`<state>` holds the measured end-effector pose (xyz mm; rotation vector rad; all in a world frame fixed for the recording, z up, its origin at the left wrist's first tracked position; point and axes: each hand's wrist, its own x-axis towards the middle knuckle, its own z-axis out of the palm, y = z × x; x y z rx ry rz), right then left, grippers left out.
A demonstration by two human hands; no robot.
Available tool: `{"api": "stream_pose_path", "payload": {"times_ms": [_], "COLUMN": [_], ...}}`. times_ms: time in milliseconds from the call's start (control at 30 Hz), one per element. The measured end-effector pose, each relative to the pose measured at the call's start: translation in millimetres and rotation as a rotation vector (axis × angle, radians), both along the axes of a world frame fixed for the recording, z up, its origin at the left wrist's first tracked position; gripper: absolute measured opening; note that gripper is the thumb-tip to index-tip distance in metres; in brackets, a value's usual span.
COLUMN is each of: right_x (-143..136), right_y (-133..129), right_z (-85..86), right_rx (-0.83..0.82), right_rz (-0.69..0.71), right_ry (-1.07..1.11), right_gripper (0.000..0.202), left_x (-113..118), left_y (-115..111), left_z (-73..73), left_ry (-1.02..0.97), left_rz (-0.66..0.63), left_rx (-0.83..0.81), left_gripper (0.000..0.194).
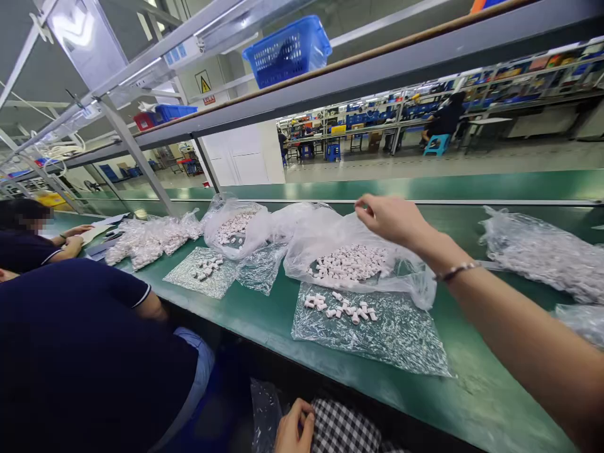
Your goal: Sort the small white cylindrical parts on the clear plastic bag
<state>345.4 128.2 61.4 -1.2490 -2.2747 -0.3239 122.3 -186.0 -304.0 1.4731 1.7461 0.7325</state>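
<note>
My right hand is raised at the far side of an open clear plastic bag, its fingers bent and closed; whether anything is in them is hidden. Many small white cylindrical pieces fill the bag's mouth. In front of it, several more white pieces lie scattered on a flat clear plastic bag. Low in the view, over black-and-white checked cloth, is my left hand, with curled fingers. Beside it hangs a clear plastic sheet or bag; I cannot make out whether the fingers grip it.
Another open bag of white pieces stands to the left, near a flat bag with pieces on it. Full bags lie right. A person in a dark shirt is close on my left. A shelf beam crosses above the green bench.
</note>
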Motion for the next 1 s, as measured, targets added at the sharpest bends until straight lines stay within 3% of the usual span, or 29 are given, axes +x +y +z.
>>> {"api": "stream_pose_path", "payload": {"times_ms": [100, 233, 300, 367, 467, 567, 733, 867, 1000], "right_x": [19, 39, 42, 39, 30, 22, 19, 13, -5], "right_y": [-30, -62, -71, -76, -81, -84, -84, -80, -73], "right_z": [-61.4, -129.8, -149.3, -161.3, -172.5, -180.8, -188.8, -188.1, -183.9], "right_rx": [-0.081, -0.322, -0.378, -0.414, -0.447, -0.492, -0.527, -0.517, -0.486], "right_rz": [0.080, 0.173, 0.159, 0.148, 0.161, 0.191, 0.194, 0.193, 0.262], "right_ry": [-0.020, 0.098, 0.121, 0.118, 0.114, 0.129, 0.144, 0.143, 0.120], "right_gripper": [0.030, 0.032, 0.032, 0.030, 0.026, 0.025, 0.024, 0.022, 0.021], "left_x": [3, -1, -7, -15, -23, -28, -35, -41, -45], "left_y": [5, 20, 33, 52, 90, 131, 182, 195, 194], "left_z": [34.6, 100.4, 132.1, 157.2, 178.6, 182.9, 167.9, 153.9, 149.3], "left_ry": [0.060, 0.179, 0.217, 0.260, 0.322, 0.330, 0.287, 0.294, 0.333], "left_rz": [-0.067, -0.245, -0.336, -0.312, -0.238, -0.224, -0.246, -0.247, -0.259], "left_rx": [0.072, 0.310, 0.386, 0.465, 0.539, 0.533, 0.500, 0.471, 0.418], "left_gripper": [0.033, 0.027, 0.027, 0.025, 0.023, 0.023, 0.025, 0.033, 0.036]}}
